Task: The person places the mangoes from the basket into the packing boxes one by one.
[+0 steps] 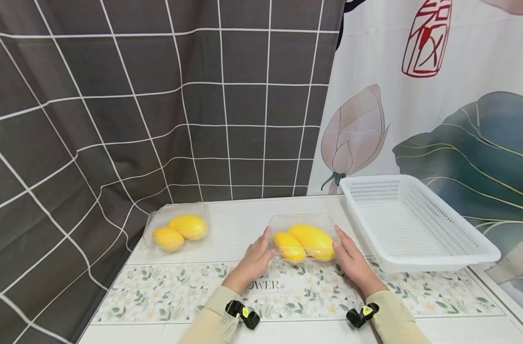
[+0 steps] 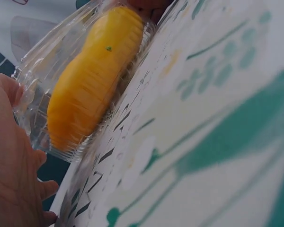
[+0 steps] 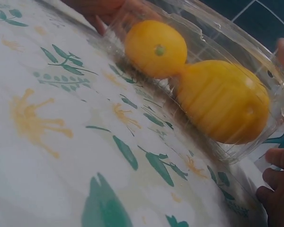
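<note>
A clear plastic clamshell box [image 1: 302,218] with two yellow fruits [image 1: 311,240] inside lies on the table before me. My left hand [image 1: 255,260] is at its left end, fingers extended along the side; the left wrist view has a fingertip against the box's edge [image 2: 33,101]. At the opposite end my right hand [image 1: 354,263] is held likewise, its fingers [image 3: 278,158] close by the clear wall. The hands flank the box without wrapping round it.
A similar clear box [image 1: 201,209] holding two yellow fruits [image 1: 187,227] stands at the table's back left. To the right is a white perforated plastic basket [image 1: 411,229]. A floral runner [image 1: 158,291] crosses the table [image 1: 240,215], with a dark grid curtain [image 1: 244,105] behind.
</note>
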`<state>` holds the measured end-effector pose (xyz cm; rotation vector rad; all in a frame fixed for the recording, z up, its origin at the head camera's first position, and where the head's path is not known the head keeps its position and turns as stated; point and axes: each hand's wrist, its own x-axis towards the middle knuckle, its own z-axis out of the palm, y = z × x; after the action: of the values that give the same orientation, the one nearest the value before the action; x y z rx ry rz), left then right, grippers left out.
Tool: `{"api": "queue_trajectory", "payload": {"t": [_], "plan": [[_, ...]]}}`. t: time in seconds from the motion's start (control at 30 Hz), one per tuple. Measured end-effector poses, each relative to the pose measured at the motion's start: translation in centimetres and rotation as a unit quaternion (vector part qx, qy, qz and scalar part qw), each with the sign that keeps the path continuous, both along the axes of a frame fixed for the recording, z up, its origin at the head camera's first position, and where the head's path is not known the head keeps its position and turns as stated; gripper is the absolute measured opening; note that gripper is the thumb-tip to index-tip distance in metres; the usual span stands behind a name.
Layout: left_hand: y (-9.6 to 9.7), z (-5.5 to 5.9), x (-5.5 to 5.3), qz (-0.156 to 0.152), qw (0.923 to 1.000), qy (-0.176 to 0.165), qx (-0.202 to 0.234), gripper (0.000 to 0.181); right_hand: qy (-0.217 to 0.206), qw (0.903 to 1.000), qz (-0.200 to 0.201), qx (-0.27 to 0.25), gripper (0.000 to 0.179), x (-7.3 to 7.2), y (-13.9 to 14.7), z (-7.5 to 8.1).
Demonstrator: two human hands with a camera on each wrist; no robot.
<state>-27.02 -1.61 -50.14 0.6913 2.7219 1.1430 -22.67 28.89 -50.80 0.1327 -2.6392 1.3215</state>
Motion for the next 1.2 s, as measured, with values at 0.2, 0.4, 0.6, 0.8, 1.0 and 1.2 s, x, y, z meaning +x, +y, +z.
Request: {"api": "queue_trajectory", "payload": {"t": [0.2,0.4,0.6,0.8,1.0,1.2], "plan": [[0.5,-0.3,0.0,0.022,0.9996,0.014,0.006,0.068,0.010,0.9999,0.008,-0.002,0.059,0.1,0.2,0.4],[1.1,-0.5,0.5,0.066,0.9977,0.007,-0.011,0.066,-0.030,0.9969,-0.042,0.059,0.062,0.1,0.4,0.3],[2.2,-0.6,1.2,0.088,0.9961,-0.002,-0.012,0.062,-0.093,0.9872,-0.084,0.098,0.067,0.2,0.1,0.4],[3.2,-0.6,1.6,0.109,0.9939,-0.010,0.015,0.061,-0.104,0.9861,-0.088,0.095,0.070,0.0,-0.8,0.5],[3.9,-0.7,1.3,0.123,0.9917,-0.019,0.030,0.062,-0.097,0.9870,-0.094,0.087,0.071,-0.5,-1.4,0.1],[4.2,-0.8,0.0,0.143,0.9890,-0.022,0.028,0.061,-0.079,0.9916,-0.074,0.070,0.070,-1.7,-1.8,-0.4]]}}
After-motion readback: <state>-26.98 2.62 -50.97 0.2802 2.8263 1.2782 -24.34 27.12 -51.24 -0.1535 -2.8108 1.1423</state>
